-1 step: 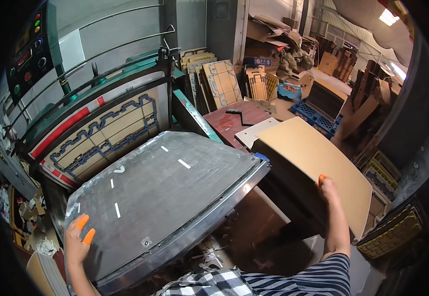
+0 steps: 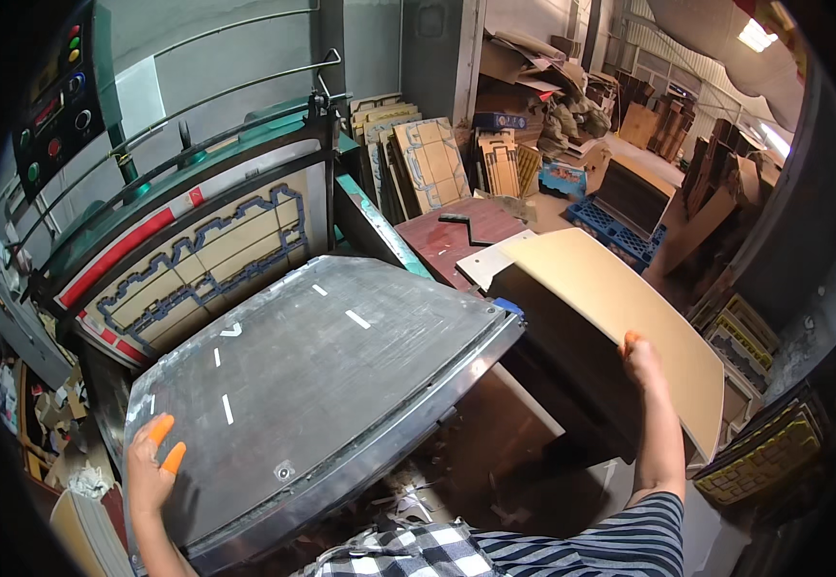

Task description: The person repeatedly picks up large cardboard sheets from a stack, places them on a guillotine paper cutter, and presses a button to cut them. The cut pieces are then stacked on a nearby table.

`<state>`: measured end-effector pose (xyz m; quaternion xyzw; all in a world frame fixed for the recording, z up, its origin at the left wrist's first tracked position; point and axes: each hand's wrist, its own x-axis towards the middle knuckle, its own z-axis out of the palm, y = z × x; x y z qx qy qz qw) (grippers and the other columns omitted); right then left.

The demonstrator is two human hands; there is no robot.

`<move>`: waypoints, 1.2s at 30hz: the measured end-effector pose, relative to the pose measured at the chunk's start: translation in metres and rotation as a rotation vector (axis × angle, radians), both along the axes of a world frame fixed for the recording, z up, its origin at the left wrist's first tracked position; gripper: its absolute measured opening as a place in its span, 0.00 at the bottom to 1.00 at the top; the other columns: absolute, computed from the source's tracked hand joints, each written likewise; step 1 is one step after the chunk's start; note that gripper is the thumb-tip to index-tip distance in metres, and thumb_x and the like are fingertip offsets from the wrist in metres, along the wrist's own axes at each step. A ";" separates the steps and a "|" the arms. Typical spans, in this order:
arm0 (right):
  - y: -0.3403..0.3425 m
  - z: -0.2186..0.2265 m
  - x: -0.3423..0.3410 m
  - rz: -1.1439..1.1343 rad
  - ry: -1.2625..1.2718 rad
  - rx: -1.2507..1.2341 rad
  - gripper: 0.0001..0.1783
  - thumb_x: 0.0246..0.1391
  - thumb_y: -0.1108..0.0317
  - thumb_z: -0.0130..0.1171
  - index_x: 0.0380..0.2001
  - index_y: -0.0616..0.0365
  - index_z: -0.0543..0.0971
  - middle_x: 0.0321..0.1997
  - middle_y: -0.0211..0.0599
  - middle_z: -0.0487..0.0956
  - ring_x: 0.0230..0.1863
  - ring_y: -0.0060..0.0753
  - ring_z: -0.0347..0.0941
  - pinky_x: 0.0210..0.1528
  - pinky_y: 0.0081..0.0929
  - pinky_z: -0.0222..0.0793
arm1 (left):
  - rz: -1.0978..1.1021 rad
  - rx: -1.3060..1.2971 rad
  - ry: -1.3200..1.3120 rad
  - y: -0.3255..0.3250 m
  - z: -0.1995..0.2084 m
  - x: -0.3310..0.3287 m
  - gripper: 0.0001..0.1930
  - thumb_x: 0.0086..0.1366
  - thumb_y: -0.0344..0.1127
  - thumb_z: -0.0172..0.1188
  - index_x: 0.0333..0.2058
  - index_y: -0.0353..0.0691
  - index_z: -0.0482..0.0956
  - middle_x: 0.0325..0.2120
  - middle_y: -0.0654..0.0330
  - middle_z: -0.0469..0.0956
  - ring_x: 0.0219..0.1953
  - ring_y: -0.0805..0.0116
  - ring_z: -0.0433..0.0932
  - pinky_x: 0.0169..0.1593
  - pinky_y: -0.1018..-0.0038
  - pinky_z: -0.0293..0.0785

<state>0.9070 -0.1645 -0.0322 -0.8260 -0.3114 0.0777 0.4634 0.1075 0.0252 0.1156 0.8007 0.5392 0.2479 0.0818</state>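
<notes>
My left hand (image 2: 152,468) is at the left edge of a flat grey press bed (image 2: 274,356). Its fingers are apart, with orange covers on the thumb and a finger, and nothing is in it. On the right, my right hand (image 2: 641,361) pinches the near long edge of a tan cardboard sheet (image 2: 620,288), also wearing orange finger covers. The sheet bows upward on top of a stack whose dark side (image 2: 553,337) is in shadow. Behind the bed stands the raised platen holding a cutting die board (image 2: 206,264) with dark blue outlines.
A control panel (image 2: 52,111) with coloured buttons is at the upper left. Several die boards (image 2: 430,165) lean at the back beside a reddish table (image 2: 456,231). A blue pallet (image 2: 615,231) lies behind the sheets. More cardboard (image 2: 86,539) stands at the lower left.
The cardboard sheet's edge has risen slightly and bows more, with my right hand shifting a little along with it. My left hand stays about where it was.
</notes>
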 end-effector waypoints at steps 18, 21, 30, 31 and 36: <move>0.121 0.138 -0.368 1.064 -1.272 0.178 0.26 0.51 0.71 0.56 0.55 0.62 0.72 0.53 0.54 0.74 0.48 0.50 0.75 0.48 0.41 0.74 | -0.028 0.783 0.150 -0.073 0.032 0.045 0.29 0.53 0.43 0.69 0.52 0.38 0.75 0.60 0.55 0.67 0.66 0.49 0.59 0.66 0.45 0.47; 0.162 0.094 -0.427 1.217 -1.168 0.271 0.23 0.53 0.69 0.58 0.53 0.60 0.74 0.48 0.53 0.77 0.48 0.48 0.76 0.48 0.40 0.74 | 0.122 0.448 0.264 -0.073 0.000 0.027 0.32 0.55 0.53 0.65 0.54 0.40 0.74 0.59 0.57 0.68 0.65 0.51 0.60 0.67 0.43 0.41; 0.186 0.059 -0.489 1.500 -0.702 -0.434 0.40 0.60 0.34 0.39 0.65 0.51 0.62 0.70 0.40 0.59 0.73 0.43 0.48 0.69 0.49 0.39 | 0.254 -0.471 0.308 -0.072 -0.085 -0.058 0.39 0.62 0.72 0.40 0.66 0.58 0.58 0.69 0.58 0.50 0.71 0.57 0.44 0.69 0.52 0.39; 0.192 0.058 -0.494 1.516 -0.686 -0.437 0.41 0.60 0.33 0.38 0.65 0.51 0.62 0.71 0.41 0.59 0.73 0.44 0.47 0.69 0.49 0.38 | 0.285 -0.530 0.333 -0.065 -0.088 -0.061 0.40 0.62 0.74 0.37 0.67 0.58 0.56 0.69 0.58 0.50 0.72 0.56 0.43 0.69 0.52 0.37; 0.229 0.041 -0.515 1.582 -0.698 -0.463 0.45 0.58 0.29 0.37 0.67 0.53 0.59 0.72 0.43 0.55 0.74 0.44 0.41 0.70 0.54 0.35 | 0.358 -0.585 0.359 -0.051 -0.087 -0.071 0.42 0.62 0.75 0.33 0.68 0.58 0.53 0.70 0.60 0.47 0.72 0.55 0.40 0.69 0.50 0.37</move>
